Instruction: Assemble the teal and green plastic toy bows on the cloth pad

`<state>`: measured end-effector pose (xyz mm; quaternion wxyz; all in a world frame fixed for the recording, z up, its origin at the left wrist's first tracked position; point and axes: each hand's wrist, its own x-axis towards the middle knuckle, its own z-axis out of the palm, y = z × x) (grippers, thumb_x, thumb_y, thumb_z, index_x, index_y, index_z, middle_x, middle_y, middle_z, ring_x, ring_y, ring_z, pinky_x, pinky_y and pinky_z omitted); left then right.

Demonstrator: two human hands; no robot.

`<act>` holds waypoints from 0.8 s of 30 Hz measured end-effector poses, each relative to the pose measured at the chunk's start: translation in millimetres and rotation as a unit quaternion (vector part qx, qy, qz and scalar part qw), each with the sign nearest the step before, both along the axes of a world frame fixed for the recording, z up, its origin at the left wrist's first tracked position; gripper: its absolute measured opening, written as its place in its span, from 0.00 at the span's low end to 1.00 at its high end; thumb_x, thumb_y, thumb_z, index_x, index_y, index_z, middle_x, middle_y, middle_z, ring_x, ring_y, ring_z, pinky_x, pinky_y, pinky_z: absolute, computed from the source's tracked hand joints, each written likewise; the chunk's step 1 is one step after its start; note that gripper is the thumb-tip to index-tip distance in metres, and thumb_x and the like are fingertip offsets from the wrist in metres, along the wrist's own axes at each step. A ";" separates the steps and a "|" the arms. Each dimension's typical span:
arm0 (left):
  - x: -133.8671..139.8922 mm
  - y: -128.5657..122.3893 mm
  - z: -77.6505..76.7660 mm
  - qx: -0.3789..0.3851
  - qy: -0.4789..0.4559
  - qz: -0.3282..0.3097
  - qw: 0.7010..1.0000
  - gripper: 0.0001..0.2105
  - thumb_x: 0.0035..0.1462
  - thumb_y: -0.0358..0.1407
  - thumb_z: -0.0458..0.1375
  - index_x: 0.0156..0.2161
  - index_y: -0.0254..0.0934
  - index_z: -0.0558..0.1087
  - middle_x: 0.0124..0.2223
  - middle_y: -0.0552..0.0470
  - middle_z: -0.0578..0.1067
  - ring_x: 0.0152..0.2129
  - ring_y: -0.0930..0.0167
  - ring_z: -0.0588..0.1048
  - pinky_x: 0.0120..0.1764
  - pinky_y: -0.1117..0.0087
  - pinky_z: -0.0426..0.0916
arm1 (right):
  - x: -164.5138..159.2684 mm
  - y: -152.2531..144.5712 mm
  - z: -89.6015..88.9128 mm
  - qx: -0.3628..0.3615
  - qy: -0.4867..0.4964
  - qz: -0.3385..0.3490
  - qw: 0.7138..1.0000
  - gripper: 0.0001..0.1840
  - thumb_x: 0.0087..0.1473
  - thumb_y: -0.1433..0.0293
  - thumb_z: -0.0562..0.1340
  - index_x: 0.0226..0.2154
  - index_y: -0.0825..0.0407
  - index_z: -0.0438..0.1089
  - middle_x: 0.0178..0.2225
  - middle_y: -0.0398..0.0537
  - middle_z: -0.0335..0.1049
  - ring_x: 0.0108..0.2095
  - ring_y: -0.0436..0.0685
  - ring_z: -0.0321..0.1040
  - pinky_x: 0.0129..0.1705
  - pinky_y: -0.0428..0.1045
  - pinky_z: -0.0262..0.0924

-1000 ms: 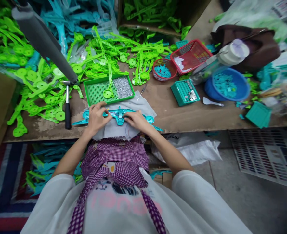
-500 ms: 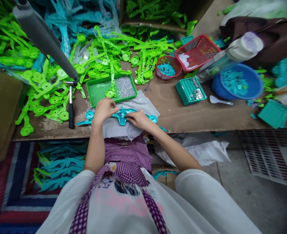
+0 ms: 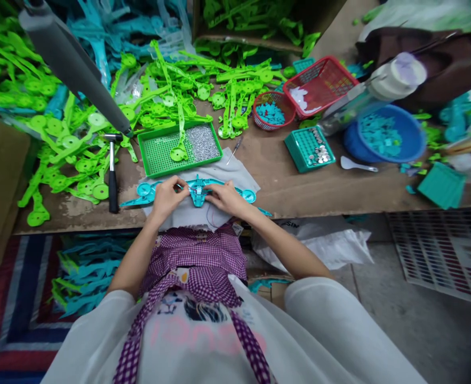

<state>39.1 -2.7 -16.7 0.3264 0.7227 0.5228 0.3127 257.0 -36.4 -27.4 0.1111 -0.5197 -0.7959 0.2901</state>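
Note:
A turquoise wing-shaped plastic part (image 3: 198,198) lies across a pale cloth (image 3: 241,176) at the bench's front edge. My left hand (image 3: 168,197) is over its left arm, thumb and index finger pinched beside the middle block. Whatever is in that pinch is too small to make out. From the other side my right hand (image 3: 228,198) grips the part, fingertips at the middle block. Thin wires (image 3: 212,217) trail onto the cloth below it. Just beyond stands a green tray (image 3: 151,152) with small silvery pieces and a lime-green plastic arm (image 3: 180,138) lying in it.
A hammer (image 3: 112,178) lies left, a screwdriver (image 3: 234,151) behind the cloth. Lime-green parts (image 3: 71,141) are heaped behind. To the right are red baskets (image 3: 319,80), a teal basket (image 3: 299,152) with metal discs, a blue bowl (image 3: 351,141), a white spoon (image 3: 357,164) and a bottle (image 3: 395,80).
My left hand has come down and slightly left, from above the part's far edge to beside its middle block. My right hand stays at the part. The view has shifted slightly.

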 end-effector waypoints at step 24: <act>-88.8 -12.4 -7.1 0.157 0.068 0.194 0.966 0.10 0.63 0.38 0.52 0.40 0.37 0.73 0.40 0.46 0.76 0.42 0.65 0.74 0.50 0.62 0.66 | 2.1 -74.0 4.2 0.164 -0.060 -0.180 0.968 0.19 0.63 0.56 0.55 0.45 0.50 0.72 0.49 0.57 0.72 0.51 0.64 0.65 0.54 0.59 0.43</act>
